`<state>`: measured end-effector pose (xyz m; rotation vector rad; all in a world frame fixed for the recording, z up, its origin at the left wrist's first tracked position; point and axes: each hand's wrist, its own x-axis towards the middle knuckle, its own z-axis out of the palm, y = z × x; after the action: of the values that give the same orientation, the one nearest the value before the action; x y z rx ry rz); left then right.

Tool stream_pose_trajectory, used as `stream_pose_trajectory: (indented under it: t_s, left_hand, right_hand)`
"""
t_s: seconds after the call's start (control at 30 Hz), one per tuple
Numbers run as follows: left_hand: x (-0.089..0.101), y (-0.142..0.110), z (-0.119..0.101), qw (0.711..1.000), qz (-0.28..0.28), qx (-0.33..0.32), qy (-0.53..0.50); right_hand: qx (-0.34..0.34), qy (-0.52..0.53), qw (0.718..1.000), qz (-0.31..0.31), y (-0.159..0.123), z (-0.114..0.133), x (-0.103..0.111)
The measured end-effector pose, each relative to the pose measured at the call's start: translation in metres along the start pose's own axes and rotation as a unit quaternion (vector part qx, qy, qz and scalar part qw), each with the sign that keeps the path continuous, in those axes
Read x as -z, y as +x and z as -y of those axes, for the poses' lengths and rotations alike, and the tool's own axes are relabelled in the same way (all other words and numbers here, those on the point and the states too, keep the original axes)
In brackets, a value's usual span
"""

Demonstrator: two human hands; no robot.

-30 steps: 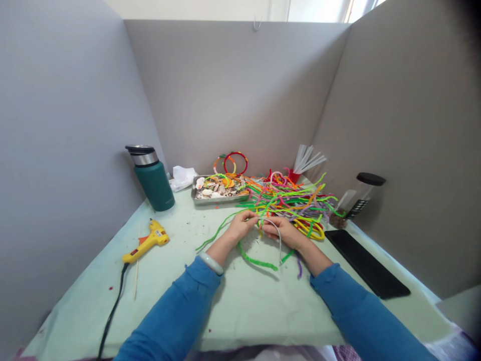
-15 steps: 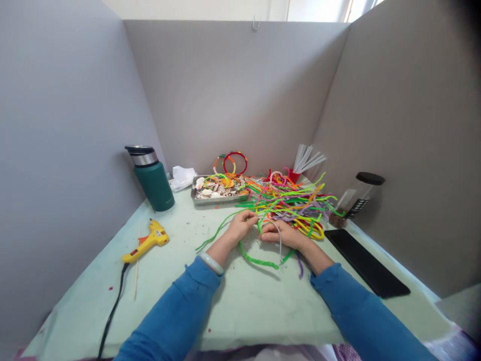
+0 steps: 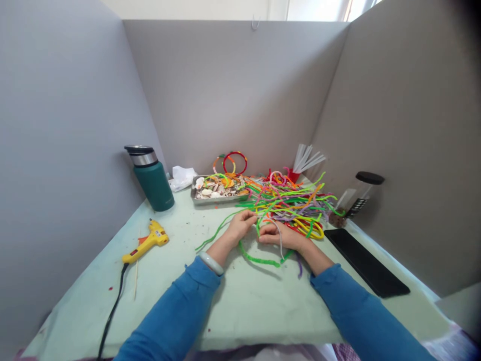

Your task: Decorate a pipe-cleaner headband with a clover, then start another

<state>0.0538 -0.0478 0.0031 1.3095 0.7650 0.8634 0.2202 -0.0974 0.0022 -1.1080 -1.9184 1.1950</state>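
Over the middle of the table, my left hand [image 3: 241, 225] is closed in a pinch on the far left side of a thin hoop. Bare grey wire [image 3: 280, 238] shows on the hoop's right side, and fuzzy green pipe cleaner [image 3: 259, 260] covers its near side. Just to the right, my right hand [image 3: 278, 235] has its fingertips pinched on a loose green pipe cleaner end [image 3: 258, 228] beside the left fingertips. Another thin green strand [image 3: 216, 234] trails left from behind my left hand. The exact pinch points are partly hidden by the fingers.
Beyond my hands lies a heap of coloured pipe cleaners [image 3: 289, 200]. A metal tray [image 3: 218, 201] of shells stands beside it, with wrapped rings [image 3: 246, 163] behind. At left are a yellow glue gun [image 3: 146, 244] and green bottle [image 3: 154, 185]; at right, a black slab [image 3: 366, 263] and clear jar [image 3: 361, 193].
My right hand has shifted slightly left and down, drawing the green pipe cleaner end toward me. My left hand stays in place on the hoop.
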Motion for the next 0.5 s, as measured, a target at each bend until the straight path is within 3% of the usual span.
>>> stream_pose_trajectory:
  t_s: [0.27,0.5]
  left_hand:
    - [0.007,0.006,0.003,0.999,-0.004,0.004,-0.042]
    - [0.007,0.005,0.0,0.998,-0.015,0.011,-0.054]
  right_hand:
    - [0.005,0.05,0.993,-0.107,0.004,-0.012,-0.005]
    - [-0.001,0.082,0.988,-0.13,0.005,-0.019,-0.004]
